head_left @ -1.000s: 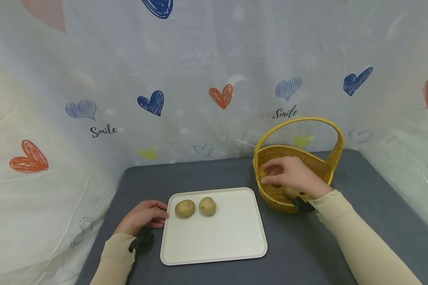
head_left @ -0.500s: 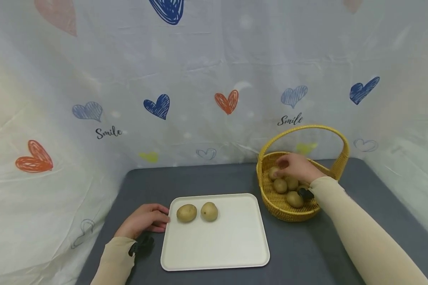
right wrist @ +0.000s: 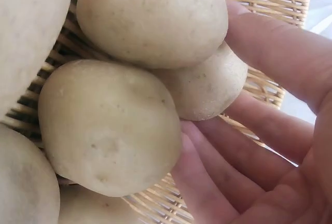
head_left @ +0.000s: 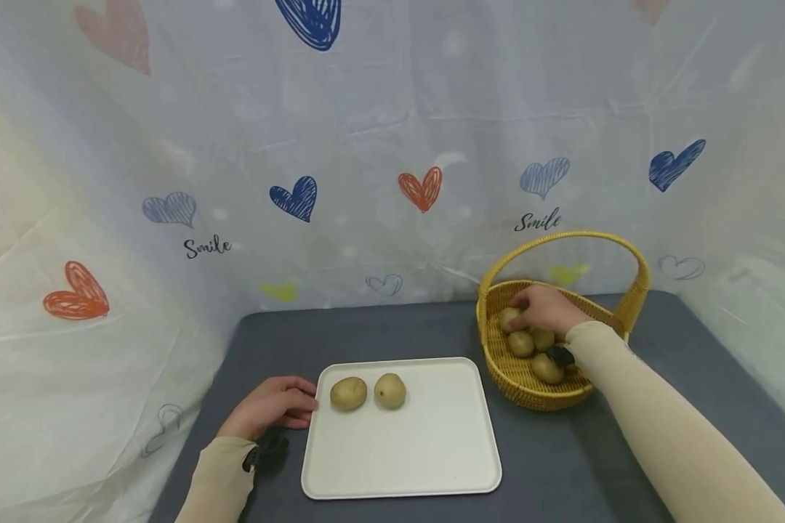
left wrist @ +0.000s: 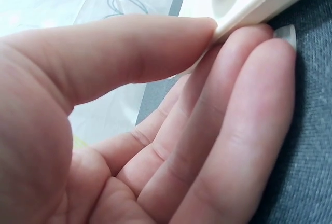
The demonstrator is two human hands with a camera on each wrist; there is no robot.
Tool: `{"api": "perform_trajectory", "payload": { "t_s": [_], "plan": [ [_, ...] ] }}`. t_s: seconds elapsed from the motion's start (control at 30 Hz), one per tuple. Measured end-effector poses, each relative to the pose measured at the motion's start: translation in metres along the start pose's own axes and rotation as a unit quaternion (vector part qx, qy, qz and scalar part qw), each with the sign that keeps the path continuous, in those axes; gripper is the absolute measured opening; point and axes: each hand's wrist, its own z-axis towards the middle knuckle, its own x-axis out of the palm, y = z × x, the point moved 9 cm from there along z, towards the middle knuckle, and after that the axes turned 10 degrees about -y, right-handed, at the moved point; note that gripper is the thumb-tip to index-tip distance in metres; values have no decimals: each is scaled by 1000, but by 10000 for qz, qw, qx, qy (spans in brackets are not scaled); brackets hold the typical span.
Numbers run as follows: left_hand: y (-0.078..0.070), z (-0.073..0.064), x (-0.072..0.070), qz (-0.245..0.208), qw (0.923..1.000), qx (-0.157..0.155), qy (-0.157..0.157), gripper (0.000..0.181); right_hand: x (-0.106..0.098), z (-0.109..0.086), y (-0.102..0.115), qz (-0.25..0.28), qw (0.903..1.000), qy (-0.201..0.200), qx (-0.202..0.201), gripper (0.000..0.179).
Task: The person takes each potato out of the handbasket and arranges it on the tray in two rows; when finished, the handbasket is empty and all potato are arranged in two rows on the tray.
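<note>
I'm seemingly starting a pick, right grip (head_left: pixel 549 309) now down at a potato (head_left: pixel 508 319), hold unclear, left grip (head_left: pixel 270 407) pinching the tray (head_left: pixel 408 454).

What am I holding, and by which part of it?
Your left grip pinches the white rectangular tray by its left rim. Your right grip is at tan, rounded potatoes in the yellow wicker basket; whether it holds one is unclear.

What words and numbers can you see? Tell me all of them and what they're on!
"Smile": black letters on the hanging sheet, left side of the head view.
"Smile": the same word on the sheet, above the basket.
No numbers or other words can be made out, and none on the tray or potatoes.
</note>
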Motion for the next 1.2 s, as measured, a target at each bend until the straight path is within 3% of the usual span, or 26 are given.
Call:
{"api": "perform_trajectory", "payload": {
  "t_s": [0.23,0.43,0.57,0.7,0.83,0.97,1.2],
  "plan": [
    [-2,-3,0,-60,9999,85,87,48,-4,0,3,69,9999,-71,-94,58],
    [-2,-2,4,-93,9998,116,127,49,-22,-8,11,367,9988,-288,-131,58],
    [-3,-1,2,-66,9999,86,79,49,-38,-25,24,561,9966,-562,-207,60],
    [-1,1,1,-18,10000,43,40,49,-43,-55,41,664,9930,-923,-328,60],
    [0,0,1,0,9999,90,62,48,-35,-86,57,779,9898,-1147,-332,58],
    [-2,1,2,-21,9999,136,101,46,-24,-109,69,1213,9849,-1201,-277,58],
    [-2,0,-1,-37,10000,84,-4,45,9,-125,96,1958,9742,-1091,-275,57]
  ]
}}
